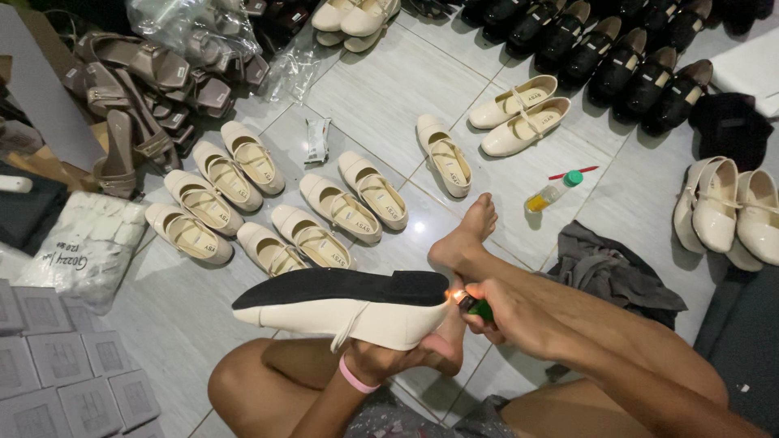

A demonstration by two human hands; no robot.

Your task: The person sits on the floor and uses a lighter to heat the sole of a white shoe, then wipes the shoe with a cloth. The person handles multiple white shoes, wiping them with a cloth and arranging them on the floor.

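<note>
My left hand (381, 357), with a pink band on the wrist, grips a cream flat shoe (341, 312) from below, its black sole turned up and its toe pointing left. My right hand (507, 308) holds a green lighter (475, 306) with a small flame lit against the heel end of the shoe. My bare feet lie on the tiled floor just behind the shoe.
Several cream shoes (268, 203) lie in pairs on the grey tile floor. Black shoes (617, 49) line the back right, taupe sandals (130, 89) the back left. A small yellow bottle with green cap (553, 192), a grey cloth (613, 272) and grey boxes (57, 357) are nearby.
</note>
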